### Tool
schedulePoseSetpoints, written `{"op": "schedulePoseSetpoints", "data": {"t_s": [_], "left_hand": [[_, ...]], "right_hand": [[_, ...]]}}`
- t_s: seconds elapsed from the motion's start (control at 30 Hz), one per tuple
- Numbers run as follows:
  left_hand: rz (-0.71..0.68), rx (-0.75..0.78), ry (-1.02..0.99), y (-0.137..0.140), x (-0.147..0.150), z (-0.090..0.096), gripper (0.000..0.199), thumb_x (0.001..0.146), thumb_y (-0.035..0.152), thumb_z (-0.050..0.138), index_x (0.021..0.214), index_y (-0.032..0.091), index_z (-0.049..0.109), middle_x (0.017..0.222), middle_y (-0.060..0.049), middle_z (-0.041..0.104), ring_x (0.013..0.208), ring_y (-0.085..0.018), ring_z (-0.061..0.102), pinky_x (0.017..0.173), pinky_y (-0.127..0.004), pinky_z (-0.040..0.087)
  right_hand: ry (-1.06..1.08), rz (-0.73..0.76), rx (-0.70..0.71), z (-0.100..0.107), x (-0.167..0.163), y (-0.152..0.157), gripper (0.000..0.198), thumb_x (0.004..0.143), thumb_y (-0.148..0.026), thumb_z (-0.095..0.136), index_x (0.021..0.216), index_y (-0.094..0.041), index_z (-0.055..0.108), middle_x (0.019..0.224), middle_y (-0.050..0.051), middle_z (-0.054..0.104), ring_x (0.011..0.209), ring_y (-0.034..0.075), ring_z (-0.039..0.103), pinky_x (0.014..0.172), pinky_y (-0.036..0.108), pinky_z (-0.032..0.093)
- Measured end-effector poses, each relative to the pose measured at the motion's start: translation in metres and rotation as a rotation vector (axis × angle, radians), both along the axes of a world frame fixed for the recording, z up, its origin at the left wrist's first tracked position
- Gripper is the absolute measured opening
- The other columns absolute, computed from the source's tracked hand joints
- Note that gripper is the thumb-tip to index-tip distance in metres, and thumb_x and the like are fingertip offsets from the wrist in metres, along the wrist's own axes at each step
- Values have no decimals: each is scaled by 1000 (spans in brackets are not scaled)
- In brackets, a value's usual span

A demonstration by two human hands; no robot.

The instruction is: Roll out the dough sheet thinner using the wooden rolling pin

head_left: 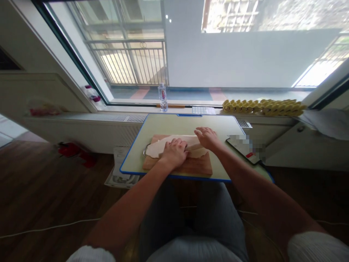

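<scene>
A thin, pale sheet of dough (155, 148) with an uneven edge lies across a wooden cutting board (203, 166). Over the dough, at a slant, lies a light-coloured rolling pin (193, 143), partly hidden under both hands. My left hand (174, 153) is bent over the near left end of the pin, fingers close together. On the far right end rests the palm of my right hand (207, 137), its fingers stretched out to the left. A curved metal rim (145, 150) peeks out at the dough's left edge; the rest of it is hidden.
The cutting board sits on a pale tabletop (166, 123) with blue edging. A dark-edged tablet-like object (240, 147), partly blurred, lies at right. On the sill behind stand a clear bottle (163, 97) and a yellow wavy stack (261, 106). A red object (71, 149) is on the floor.
</scene>
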State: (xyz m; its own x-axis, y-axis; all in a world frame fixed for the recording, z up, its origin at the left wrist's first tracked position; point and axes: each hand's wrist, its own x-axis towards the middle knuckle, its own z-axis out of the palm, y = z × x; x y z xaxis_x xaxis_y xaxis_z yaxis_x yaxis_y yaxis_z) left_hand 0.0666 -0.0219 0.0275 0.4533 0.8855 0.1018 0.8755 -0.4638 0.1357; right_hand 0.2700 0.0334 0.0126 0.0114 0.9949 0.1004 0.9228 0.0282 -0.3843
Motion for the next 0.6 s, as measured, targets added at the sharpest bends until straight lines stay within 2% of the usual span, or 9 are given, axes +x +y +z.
{"op": "schedulePoseSetpoints", "data": {"t_s": [0.17,0.27,0.37,0.5,0.6], "left_hand": [[27,-66,4,15,11,3,29,98,42,63,117,21,69,133,-12,70,130,-32,57,108,-48,46],[33,-64,-42,24,12,3,30,100,46,59,115,23,70,130,-10,71,127,-30,59,109,-47,47],[101,-14,-75,38,13,-3,36,105,45,46,123,24,69,134,-10,69,127,-29,59,111,-48,47],[148,-40,-21,51,19,-17,50,108,43,34,149,25,57,162,-12,52,147,-33,46,123,-59,35],[121,-108,10,47,24,-24,58,109,46,27,161,28,44,173,-10,36,158,-35,32,127,-68,23]], "right_hand": [[-105,90,-51,-5,-5,33,53,109,-50,35,150,-26,58,163,9,52,151,32,41,123,64,31],[-164,106,-18,-12,-10,36,54,110,-50,32,154,-28,54,165,9,49,152,31,38,123,63,31],[-216,98,-20,-15,-10,32,55,111,-49,30,159,-30,48,168,9,44,152,32,37,122,63,33],[-281,150,-82,-14,-5,21,54,110,-48,37,160,-35,47,172,8,39,153,35,36,120,65,35],[-292,165,-91,-15,-2,11,55,110,-50,37,161,-33,47,173,7,37,154,35,35,122,62,34]]}}
